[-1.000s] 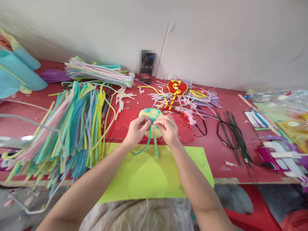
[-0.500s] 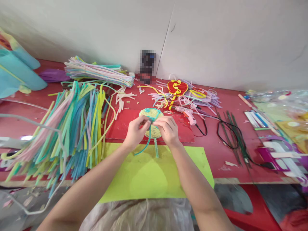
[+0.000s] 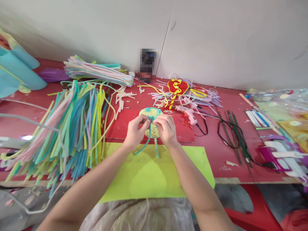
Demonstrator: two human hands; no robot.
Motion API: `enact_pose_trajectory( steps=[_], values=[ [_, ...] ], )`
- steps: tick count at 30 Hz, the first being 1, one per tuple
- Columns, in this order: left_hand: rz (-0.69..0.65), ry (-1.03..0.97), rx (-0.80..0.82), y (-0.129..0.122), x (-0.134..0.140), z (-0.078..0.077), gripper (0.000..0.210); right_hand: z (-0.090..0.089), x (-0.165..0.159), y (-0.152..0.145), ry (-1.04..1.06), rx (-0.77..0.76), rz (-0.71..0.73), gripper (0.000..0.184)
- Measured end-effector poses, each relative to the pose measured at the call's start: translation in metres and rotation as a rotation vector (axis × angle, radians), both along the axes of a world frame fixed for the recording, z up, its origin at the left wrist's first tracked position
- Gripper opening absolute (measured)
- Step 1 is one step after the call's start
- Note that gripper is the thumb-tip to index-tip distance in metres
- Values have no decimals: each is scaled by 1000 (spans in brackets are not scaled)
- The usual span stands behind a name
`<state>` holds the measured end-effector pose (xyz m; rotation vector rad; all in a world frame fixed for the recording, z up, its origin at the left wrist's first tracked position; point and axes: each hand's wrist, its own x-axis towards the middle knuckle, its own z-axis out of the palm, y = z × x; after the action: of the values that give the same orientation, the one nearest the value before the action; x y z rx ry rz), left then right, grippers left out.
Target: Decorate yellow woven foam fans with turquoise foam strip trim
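A round pale-yellow fan shape [image 3: 155, 131] made of coiled pipe cleaners lies on a red board [image 3: 180, 128], its short teal handle [image 3: 156, 147] pointing towards me. Teal trim runs across its upper part. Over its middle, my left hand [image 3: 137, 130] pinches a teal pipe cleaner [image 3: 149, 136], whose loose end curves down to the left. My right hand [image 3: 166, 128] is closed just beside it, thumb and forefinger pressed together at the same teal strand. The fingertips hide the exact spot where the strand meets the fan.
Left of my arms lies a large heap of coloured pipe cleaners [image 3: 79, 125], with another bundle [image 3: 98, 72] behind. A pink glue gun [image 3: 190, 115] with a black cord rests at right, near a red-and-yellow fan [image 3: 177, 88]. A yellow-green sheet [image 3: 149, 183] covers the table's front edge.
Both hands stay over the fan, fingers still pinched at the teal strand. Only a very slight shift of the right hand shows.
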<state>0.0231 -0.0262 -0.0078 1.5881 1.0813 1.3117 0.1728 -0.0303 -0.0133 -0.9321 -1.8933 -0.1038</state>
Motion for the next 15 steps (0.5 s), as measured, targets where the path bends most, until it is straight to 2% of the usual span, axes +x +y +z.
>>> enact_pose_trajectory(
  steps=[7, 11, 15],
  values=[
    [-1, -53, -26, 3, 0, -2, 14, 0, -6, -1, 54, -100, -48, 8],
    [0, -50, -24, 3, 0, -3, 14, 0, -5, -1, 84, -93, -26, 8],
    [32, -14, 9, 1, 2, -5, 12, 1, -6, -2, 158, -152, -25, 4]
  ],
)
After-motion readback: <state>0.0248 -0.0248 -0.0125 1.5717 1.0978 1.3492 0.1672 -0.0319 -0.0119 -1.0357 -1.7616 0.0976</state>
